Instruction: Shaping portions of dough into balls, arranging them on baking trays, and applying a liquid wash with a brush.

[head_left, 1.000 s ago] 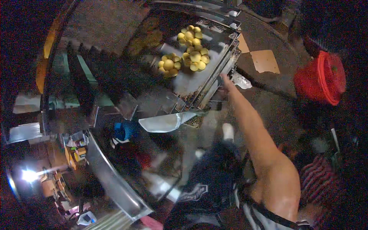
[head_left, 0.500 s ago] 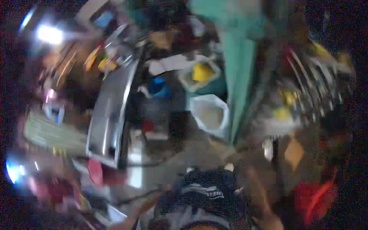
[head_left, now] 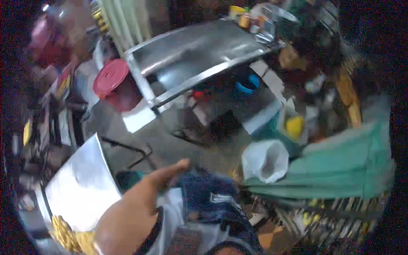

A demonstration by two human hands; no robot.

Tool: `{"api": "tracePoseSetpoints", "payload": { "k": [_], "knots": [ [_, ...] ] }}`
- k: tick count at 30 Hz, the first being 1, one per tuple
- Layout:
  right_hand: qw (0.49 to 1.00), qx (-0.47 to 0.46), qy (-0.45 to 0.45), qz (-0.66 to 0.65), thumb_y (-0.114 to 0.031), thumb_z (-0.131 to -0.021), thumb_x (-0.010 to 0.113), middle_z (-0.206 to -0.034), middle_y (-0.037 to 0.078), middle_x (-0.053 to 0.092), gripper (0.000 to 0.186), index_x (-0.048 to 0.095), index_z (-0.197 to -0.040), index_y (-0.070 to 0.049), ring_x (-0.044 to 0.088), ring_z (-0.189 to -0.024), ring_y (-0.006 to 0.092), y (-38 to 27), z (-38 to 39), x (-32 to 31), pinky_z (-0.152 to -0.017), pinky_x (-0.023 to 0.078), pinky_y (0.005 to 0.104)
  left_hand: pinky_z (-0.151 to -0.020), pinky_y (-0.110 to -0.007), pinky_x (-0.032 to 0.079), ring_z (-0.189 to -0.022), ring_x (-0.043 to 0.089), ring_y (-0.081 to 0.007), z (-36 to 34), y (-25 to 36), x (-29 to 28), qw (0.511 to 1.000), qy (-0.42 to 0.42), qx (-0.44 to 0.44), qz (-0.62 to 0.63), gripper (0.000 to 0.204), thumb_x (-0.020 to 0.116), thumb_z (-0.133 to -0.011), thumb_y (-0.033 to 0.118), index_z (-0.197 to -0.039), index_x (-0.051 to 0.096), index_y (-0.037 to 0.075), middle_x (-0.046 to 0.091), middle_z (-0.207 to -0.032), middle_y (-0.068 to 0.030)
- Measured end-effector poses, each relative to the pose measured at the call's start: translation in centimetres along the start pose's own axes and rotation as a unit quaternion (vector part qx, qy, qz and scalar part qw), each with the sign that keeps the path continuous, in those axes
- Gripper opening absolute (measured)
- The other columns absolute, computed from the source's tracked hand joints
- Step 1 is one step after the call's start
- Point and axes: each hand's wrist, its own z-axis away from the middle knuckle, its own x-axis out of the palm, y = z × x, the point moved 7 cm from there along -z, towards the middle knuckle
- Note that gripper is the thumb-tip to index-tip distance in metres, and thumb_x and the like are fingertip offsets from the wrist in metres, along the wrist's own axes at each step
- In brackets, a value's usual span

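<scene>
My left hand is in the lower middle, its arm angled up from the bottom over my dark shorts. It is smeared by motion, so its grip is unclear. Nearest it on the left is a shiny steel surface, with a heap of yellow food pieces at its lower edge. To its right stands a white sack with an open top, beside green fabric. My right hand is out of view.
A steel-topped table spans the top middle, with a red lidded bucket at its left and a blue container under its edge. Slatted racks are at lower right. A black metal frame lies left of centre.
The view has swung sharply round from the rack of trays with yellow rounds to the steel table and sack. My right arm has left view; my left arm now reaches into the middle.
</scene>
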Motion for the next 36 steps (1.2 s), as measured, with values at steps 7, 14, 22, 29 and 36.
{"api": "tracePoseSetpoints", "payload": {
  "k": [7,14,22,29,36],
  "knots": [
    [0.949,-0.130,-0.226,0.178,-0.023,-0.097,0.066,-0.102,0.014,0.069,0.024,0.069,-0.111,-0.004,0.064,-0.095,0.0258,-13.7,-9.4,11.7,-0.085,0.051,0.0376,-0.105,-0.048,0.046,-0.122,0.060,-0.0395,8.4,-0.3,-11.3,0.949,0.274,0.059,0.147,0.049,0.067,-0.080,0.017,-0.127,0.063,0.003,0.064,-0.128,-0.0256],
    [0.818,-0.251,-0.403,0.324,-0.022,-0.097,0.067,-0.095,0.011,0.070,0.023,0.071,-0.104,-0.001,0.066,-0.088,0.0224,-28.2,-16.9,25.5,-0.082,0.052,0.0355,-0.087,-0.053,0.048,-0.108,0.059,-0.0413,37.2,-6.0,-31.8,0.626,0.734,-0.229,-0.125,0.050,0.069,-0.080,0.018,-0.127,0.057,0.006,0.061,-0.124,-0.0210],
    [0.714,-0.347,-0.560,0.237,-0.017,-0.100,0.065,-0.081,0.001,0.066,0.015,0.070,-0.105,-0.003,0.056,-0.064,0.0080,-43.5,-14.6,51.0,-0.057,0.046,0.0252,-0.117,-0.069,0.018,-0.152,0.027,-0.0371,47.9,-16.3,-22.6,0.485,0.601,-0.634,-0.046,0.071,0.052,-0.099,0.050,-0.158,0.033,0.015,0.029,-0.165,-0.0152],
    [0.506,-0.450,-0.681,0.280,-0.019,-0.098,0.068,-0.095,0.008,0.072,0.025,0.069,-0.115,0.000,0.067,-0.088,0.0140,-54.3,3.3,63.3,-0.078,0.054,0.0298,-0.122,-0.065,0.011,-0.156,0.016,-0.0354,48.4,-15.6,-21.1,0.509,0.556,-0.656,0.047,0.071,0.048,-0.100,0.055,-0.160,0.030,0.022,0.022,-0.169,-0.0116],
    [0.219,-0.509,-0.661,0.506,-0.039,-0.094,0.067,-0.111,0.021,0.071,0.041,0.068,-0.116,-0.005,0.068,-0.105,0.0411,-48.4,12.6,69.2,-0.088,0.054,0.0479,-0.123,-0.065,0.007,-0.157,0.014,-0.0350,49.2,-17.4,-22.6,0.538,0.541,-0.645,0.034,0.075,0.046,-0.100,0.060,-0.162,0.028,0.023,0.022,-0.169,-0.0129]
  ]
}}
